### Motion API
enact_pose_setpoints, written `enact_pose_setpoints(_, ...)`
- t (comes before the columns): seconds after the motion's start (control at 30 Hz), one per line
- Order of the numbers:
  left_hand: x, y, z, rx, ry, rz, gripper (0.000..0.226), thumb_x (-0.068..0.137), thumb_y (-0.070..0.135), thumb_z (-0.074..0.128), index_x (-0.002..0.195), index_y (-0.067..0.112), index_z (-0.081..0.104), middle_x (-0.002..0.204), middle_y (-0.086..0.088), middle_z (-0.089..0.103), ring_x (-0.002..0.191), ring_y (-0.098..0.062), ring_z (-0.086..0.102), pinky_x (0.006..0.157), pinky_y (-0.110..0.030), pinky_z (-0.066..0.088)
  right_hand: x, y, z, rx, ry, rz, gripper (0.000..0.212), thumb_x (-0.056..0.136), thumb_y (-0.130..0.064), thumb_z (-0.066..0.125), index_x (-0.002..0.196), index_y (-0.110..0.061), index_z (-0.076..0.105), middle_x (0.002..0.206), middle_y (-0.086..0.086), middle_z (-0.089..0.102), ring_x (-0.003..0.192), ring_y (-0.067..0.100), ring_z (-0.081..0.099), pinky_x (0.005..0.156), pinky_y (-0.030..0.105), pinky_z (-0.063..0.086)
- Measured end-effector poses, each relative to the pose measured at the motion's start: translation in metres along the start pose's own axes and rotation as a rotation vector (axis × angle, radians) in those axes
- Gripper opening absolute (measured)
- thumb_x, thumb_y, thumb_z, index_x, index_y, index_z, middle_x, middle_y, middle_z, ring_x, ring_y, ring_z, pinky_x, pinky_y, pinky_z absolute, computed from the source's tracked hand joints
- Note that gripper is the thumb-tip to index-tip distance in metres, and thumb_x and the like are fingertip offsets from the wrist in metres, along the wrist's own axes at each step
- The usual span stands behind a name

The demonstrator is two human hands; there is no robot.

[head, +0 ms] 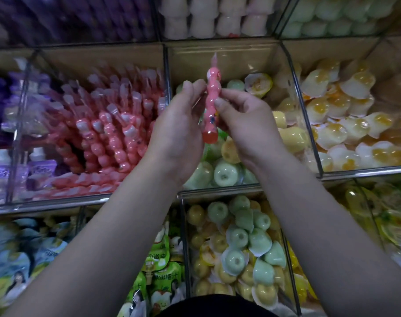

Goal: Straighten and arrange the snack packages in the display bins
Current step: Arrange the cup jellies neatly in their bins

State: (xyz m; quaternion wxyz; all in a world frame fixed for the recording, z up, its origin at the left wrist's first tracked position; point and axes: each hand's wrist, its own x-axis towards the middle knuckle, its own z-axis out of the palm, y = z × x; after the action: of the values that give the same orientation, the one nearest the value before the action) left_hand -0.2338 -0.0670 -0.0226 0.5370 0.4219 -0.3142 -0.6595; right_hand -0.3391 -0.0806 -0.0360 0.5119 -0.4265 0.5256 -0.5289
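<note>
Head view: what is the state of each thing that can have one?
pink jelly stick: held upright, above the mixed cups bin
left hand: pinches the stick
right hand: pinches the stick
pink sticks bin: full, sticks leaning in rows
mixed cups bin: partly filled, cups jumbled

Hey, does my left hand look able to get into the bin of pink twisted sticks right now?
Probably yes. The bin sits open-topped just beside the left hand with nothing between them. That hand does pinch the pink stick together with the right hand, so it must let go first.
</note>
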Motion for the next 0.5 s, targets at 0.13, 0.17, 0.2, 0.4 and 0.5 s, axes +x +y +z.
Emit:
enact_pose_setpoints(0.13,-0.010,0.007,-0.019,-0.027,0.003,0.022,0.053,0.105,0.036,0.032,0.141,0.001,0.046,0.140,-0.015,0.056,0.133,-0.024,0.050,0.110,-0.038,0.040,-0.012,-0.001,0.020,0.029,-0.016,-0.008,0.023,0.094,-0.005,0.062,0.115,-0.010,0.066,0.095,0.011,0.073,0.080,0.014,0.068,0.084,0.033,0.058)
enact_pose_setpoints(0.17,-0.012,0.009,-0.023,-0.040,0.011,0.027,0.052,0.106,0.035,0.030,0.141,0.001,0.046,0.139,-0.014,0.056,0.132,-0.024,0.051,0.109,-0.037,0.041,-0.015,-0.001,0.025,0.024,-0.020,-0.017,0.023,0.093,-0.004,0.062,0.116,-0.009,0.066,0.096,0.013,0.073,0.080,0.016,0.068,0.086,0.037,0.058)
enact_pose_setpoints(0.2,-0.014,0.012,-0.028,-0.041,0.014,0.033,0.051,0.106,0.034,0.028,0.141,0.001,0.046,0.139,-0.013,0.057,0.131,-0.023,0.051,0.106,-0.036,0.044,-0.017,0.000,0.030,0.023,-0.024,-0.027,0.024,0.093,-0.004,0.062,0.116,-0.007,0.066,0.098,0.017,0.073,0.080,0.018,0.068,0.087,0.041,0.058)
enact_pose_setpoints(0.4,-0.024,0.025,-0.060,-0.046,0.002,0.062,0.050,0.106,0.034,0.027,0.142,0.004,0.046,0.137,-0.010,0.059,0.127,-0.020,0.056,0.102,-0.030,0.047,-0.027,0.005,0.066,-0.002,0.004,-0.062,0.023,0.090,-0.001,0.064,0.110,-0.010,0.067,0.104,0.016,0.072,0.092,0.027,0.070,0.092,0.048,0.055)
enact_pose_setpoints(0.5,-0.026,0.033,-0.076,-0.023,-0.022,0.084,0.050,0.107,0.033,0.025,0.143,0.006,0.045,0.137,-0.006,0.059,0.128,-0.016,0.055,0.104,-0.029,0.045,-0.028,0.011,0.085,-0.068,0.017,-0.112,0.029,0.088,0.001,0.065,0.115,-0.010,0.066,0.105,0.011,0.072,0.096,0.016,0.069,0.092,0.036,0.056)
